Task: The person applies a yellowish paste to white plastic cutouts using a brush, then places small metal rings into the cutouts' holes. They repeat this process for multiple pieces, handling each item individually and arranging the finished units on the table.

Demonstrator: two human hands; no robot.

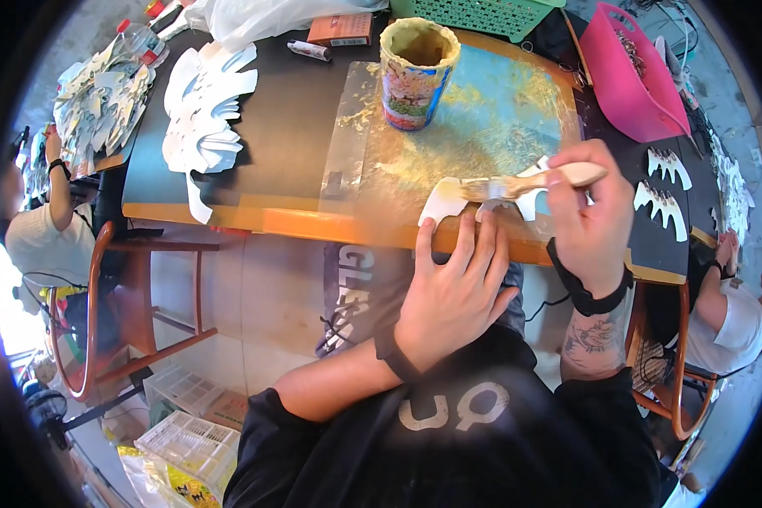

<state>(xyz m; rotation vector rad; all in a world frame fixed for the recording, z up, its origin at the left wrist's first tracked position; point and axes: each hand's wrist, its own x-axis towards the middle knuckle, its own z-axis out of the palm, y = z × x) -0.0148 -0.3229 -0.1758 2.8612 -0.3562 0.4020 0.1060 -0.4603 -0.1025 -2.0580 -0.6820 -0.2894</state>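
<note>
My right hand (591, 212) is closed round the wooden handle of a flat paintbrush (516, 183). The brush's bristles rest on a white, curved cut-out piece (440, 203) near the table's front edge. My left hand (457, 284) lies with fingers stretched and spread, its fingertips pressing on the lower edge of that piece. Another white piece (529, 205) shows partly behind the brush and right hand. Beneath them is a work board (499, 102) smeared with yellowish paste. On it stands a printed can (415, 85), its rim crusted with the same paste.
Left on the table lies a pile of white cut-outs (203, 110). A marker (310, 51) and a small box (340, 30) lie behind. Pieces with brown-marked edges (660, 207) lie at right, near a pink basket (635, 76). A green basket (483, 15) stands at the back. Other people sit on both sides.
</note>
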